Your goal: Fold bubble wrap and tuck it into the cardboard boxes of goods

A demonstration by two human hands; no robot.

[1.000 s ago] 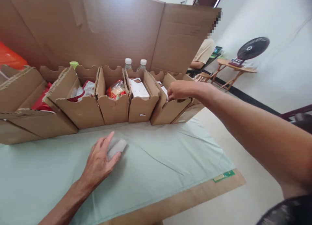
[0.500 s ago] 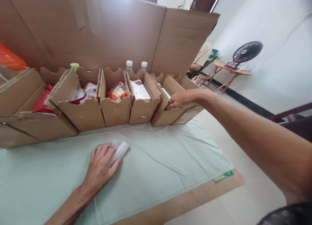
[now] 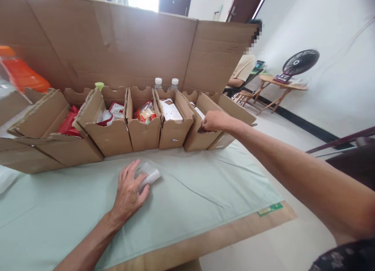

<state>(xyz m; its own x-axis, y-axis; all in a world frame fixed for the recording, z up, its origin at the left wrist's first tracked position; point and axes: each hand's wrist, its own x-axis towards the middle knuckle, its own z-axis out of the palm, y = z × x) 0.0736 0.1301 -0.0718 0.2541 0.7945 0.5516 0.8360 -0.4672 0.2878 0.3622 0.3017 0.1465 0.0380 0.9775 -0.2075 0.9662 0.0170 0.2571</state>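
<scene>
My left hand (image 3: 131, 185) is over the pale green cloth (image 3: 181, 208), its fingers loosely spread. Fingers and thumb lie around the left side of a small piece of clear bubble wrap (image 3: 150, 173), touching it without a firm grip. My right hand (image 3: 215, 121) reaches into a narrow cardboard bin (image 3: 195, 140) at the right of the row. Its fingers go down behind the notched front, so their ends and anything in them are hidden. White packaging (image 3: 198, 111) shows inside that bin beside the hand.
Neighbouring bins hold a white box (image 3: 171, 110), a red-and-clear food packet (image 3: 145, 112), red-and-white packets (image 3: 115, 111) and a red packet (image 3: 70, 121). A tall cardboard panel (image 3: 125, 48) stands behind, with an orange bottle (image 3: 25, 73) at left. A person (image 3: 243, 69) sits beyond, near a fan (image 3: 300, 63).
My left hand has loosened over the bubble wrap, which has spread slightly. My right hand has sunk deeper into its bin, hiding its fingers. The view has shifted, showing more at left.
</scene>
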